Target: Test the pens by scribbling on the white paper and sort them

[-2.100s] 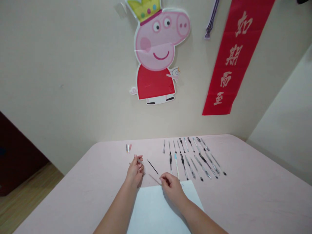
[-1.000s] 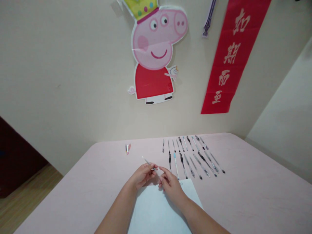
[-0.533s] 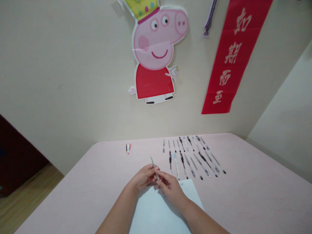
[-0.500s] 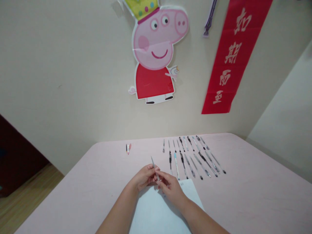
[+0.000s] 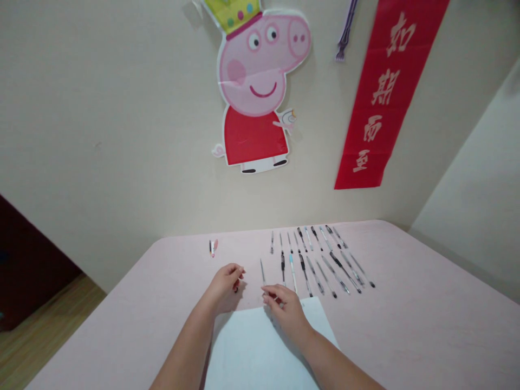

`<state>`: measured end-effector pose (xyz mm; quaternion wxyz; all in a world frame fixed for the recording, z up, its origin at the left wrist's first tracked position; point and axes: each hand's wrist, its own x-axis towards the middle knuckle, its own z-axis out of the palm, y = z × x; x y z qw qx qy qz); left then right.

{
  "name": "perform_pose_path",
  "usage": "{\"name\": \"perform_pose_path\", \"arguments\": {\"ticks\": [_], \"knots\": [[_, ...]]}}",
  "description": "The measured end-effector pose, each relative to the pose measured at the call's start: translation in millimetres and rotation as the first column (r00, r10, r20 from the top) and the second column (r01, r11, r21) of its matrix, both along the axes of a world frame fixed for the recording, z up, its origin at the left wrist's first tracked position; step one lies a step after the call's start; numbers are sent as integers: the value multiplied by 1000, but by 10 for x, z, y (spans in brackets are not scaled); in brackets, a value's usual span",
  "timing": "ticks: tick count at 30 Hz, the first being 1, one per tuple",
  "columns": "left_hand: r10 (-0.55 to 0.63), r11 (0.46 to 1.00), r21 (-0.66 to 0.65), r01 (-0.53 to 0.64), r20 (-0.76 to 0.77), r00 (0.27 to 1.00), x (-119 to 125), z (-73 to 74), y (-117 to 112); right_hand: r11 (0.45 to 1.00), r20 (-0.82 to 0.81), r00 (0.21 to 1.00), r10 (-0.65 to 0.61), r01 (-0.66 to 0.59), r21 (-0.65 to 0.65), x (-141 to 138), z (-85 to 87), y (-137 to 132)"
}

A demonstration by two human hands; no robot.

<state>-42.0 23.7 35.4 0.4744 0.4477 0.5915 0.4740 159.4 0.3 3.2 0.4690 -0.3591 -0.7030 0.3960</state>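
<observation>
A thin grey pen (image 5: 262, 270) lies on the pink table (image 5: 406, 325), at the left end of a row of several pens (image 5: 320, 260). My right hand (image 5: 286, 311) rests on the far edge of a white sheet of paper (image 5: 260, 352); its bent fingertips are close together just short of the pen's near end. My left hand (image 5: 224, 284) is to the left of the pen, its fingers curled into a pinch, with a tiny dark thing at the fingertips that I cannot make out.
Two small pen-like pieces (image 5: 213, 247) lie at the back left of the table. The wall behind carries a pig cut-out (image 5: 255, 92) and a red banner (image 5: 382, 92). The table's left edge drops to a wooden floor (image 5: 49, 325).
Both hands held the grey pen together above the paper; now the pen lies on the table beside the row, and the hands have moved apart, the left one going left.
</observation>
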Motion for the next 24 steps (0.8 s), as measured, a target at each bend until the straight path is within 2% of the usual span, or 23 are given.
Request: {"name": "perform_pose_path", "arguments": {"ticks": [5,9,14,17,21,23,24], "knots": [[86,996,36,-80,-252,964,-196,-45,-23,999,-15,1000,-16,16,-27,-12,-23,9],[69,998,41,-58,-401,913,-160,-71,-79,999,-23,1000,-18,17,-44,-13,-21,9],[31,999,34,-16,-490,871,-122,-56,-114,998,-41,999,-20,18,-68,-12,0,2],[-8,1000,12,16,-495,869,-110,-16,-106,997,-58,998,-23,18,-79,-13,13,-4],[-90,995,-8,96,-428,899,-48,103,-94,993,-75,997,-25,16,-116,-13,24,-7],[-161,986,-14,165,-315,935,-3,177,-111,993,-82,996,-27,17,-113,-11,24,-6],[-204,978,-5,206,-181,962,18,209,-125,994,-84,996,-31,22,-103,-9,22,-4]]}}
